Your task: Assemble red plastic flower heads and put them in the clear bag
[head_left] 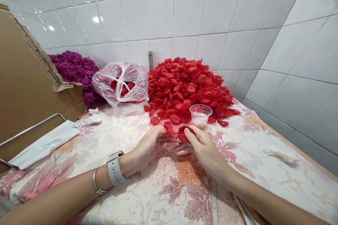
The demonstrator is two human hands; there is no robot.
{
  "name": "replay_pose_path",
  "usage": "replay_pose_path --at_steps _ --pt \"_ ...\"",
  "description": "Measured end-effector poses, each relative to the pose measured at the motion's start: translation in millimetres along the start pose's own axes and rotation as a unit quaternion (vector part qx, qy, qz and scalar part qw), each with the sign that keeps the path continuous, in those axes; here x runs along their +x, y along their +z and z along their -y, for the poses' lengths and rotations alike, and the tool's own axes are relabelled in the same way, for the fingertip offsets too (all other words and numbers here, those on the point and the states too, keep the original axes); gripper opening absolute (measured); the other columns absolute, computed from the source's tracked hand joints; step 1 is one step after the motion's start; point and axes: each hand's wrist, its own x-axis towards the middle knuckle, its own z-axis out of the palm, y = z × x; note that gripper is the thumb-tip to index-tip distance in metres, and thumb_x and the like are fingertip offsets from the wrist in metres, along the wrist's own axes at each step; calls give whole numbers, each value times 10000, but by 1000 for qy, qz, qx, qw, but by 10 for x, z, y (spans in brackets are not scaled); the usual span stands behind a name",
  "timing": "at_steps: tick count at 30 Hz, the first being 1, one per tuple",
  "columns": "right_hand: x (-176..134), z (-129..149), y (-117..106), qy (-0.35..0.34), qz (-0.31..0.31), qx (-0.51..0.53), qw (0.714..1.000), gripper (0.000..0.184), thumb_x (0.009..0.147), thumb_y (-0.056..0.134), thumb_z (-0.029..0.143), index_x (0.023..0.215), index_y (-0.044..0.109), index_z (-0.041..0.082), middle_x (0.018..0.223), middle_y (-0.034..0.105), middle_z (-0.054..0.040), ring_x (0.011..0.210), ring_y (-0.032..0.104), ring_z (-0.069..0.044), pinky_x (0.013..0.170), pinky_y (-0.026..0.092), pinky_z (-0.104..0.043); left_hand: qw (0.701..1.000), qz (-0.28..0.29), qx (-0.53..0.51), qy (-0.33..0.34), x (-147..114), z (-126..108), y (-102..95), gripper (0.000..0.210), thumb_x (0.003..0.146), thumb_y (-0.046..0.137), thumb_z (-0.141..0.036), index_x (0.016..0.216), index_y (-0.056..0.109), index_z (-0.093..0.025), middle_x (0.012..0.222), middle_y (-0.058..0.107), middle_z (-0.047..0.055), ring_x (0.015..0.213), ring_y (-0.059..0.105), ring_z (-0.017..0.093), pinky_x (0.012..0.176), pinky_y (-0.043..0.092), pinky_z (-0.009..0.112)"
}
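Red flowers [182,134]: I pinch one in my left hand [150,144], another in my right hand [207,147], likely to avoid crushing them.

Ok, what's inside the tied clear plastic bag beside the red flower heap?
Through the clear plastic bag, red ridged pieces show, clearest around the knotted handles. The cloudy, crumpled film and knot obscure the rest; its bottom can't be seen.
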Motion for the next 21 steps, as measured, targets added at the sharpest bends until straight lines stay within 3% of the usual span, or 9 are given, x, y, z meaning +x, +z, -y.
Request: replay_pose_path --at_steps 2,5,7,10,13,16,21 --pt "-19 20 -32 -66 1 -142 988 136 859 383 316 813 462 215 685 587 -2 555 606 -159 523 486 -278 999 0 31 18 6 -4 -27 171 755 533 -318 771 549 -148 770 639 49 704 599 144 709 478 291" --pt "-45 48 -58 -164 -16 -306 938 157 867 349 243 785 478 206 675 572 -9 587 578 -158 559 433 -266 994 5 101 45 10 -5 -62 261 706 629 -345 865 503 -181 821 620 24 706 586 135 659 460 267" --pt "-55 53 -60 -203 -25 -355 912 162 863 336 202 801 485 198 663 568 -12 571 553 -152 552 401 -258 981 31 179 65 10 1 -77 287 667 679 -289 881 521 -181 821 604 9 712 566 123 664 438 247" --pt "-61 39 -60 -243 -27 -392 887 162 853 328 174 820 485 194 639 557 -11 536 520 -145 528 371 -250 952 72 285 82 4 16 -93 156 729 614 -302 771 577 -156 755 577 4 691 524 115 649 408 227" --pt "-62 34 -68 -264 -18 -408 874 159 844 343 177 748 468 202 604 541 -6 516 499 -145 514 354 -252 943 91 305 93 -18 18 -91 169 778 550 -321 738 571 -158 753 558 3 720 511 124 665 400 228" --pt "-55 56 -74 -238 -23 -365 900 191 857 347 212 703 459 209 595 538 -4 520 514 -145 515 369 -252 948 94 289 98 -58 -14 -54 169 797 522 -319 737 545 -163 753 536 -5 725 505 121 682 401 230" --pt "-46 72 -36 -100 10 -167 981 192 852 382 326 722 472 217 561 562 17 471 587 -155 488 464 -261 960 95 252 78 -101 -59 11 169 793 515 -265 663 513 -156 682 536 -3 670 502 115 657 400 225"
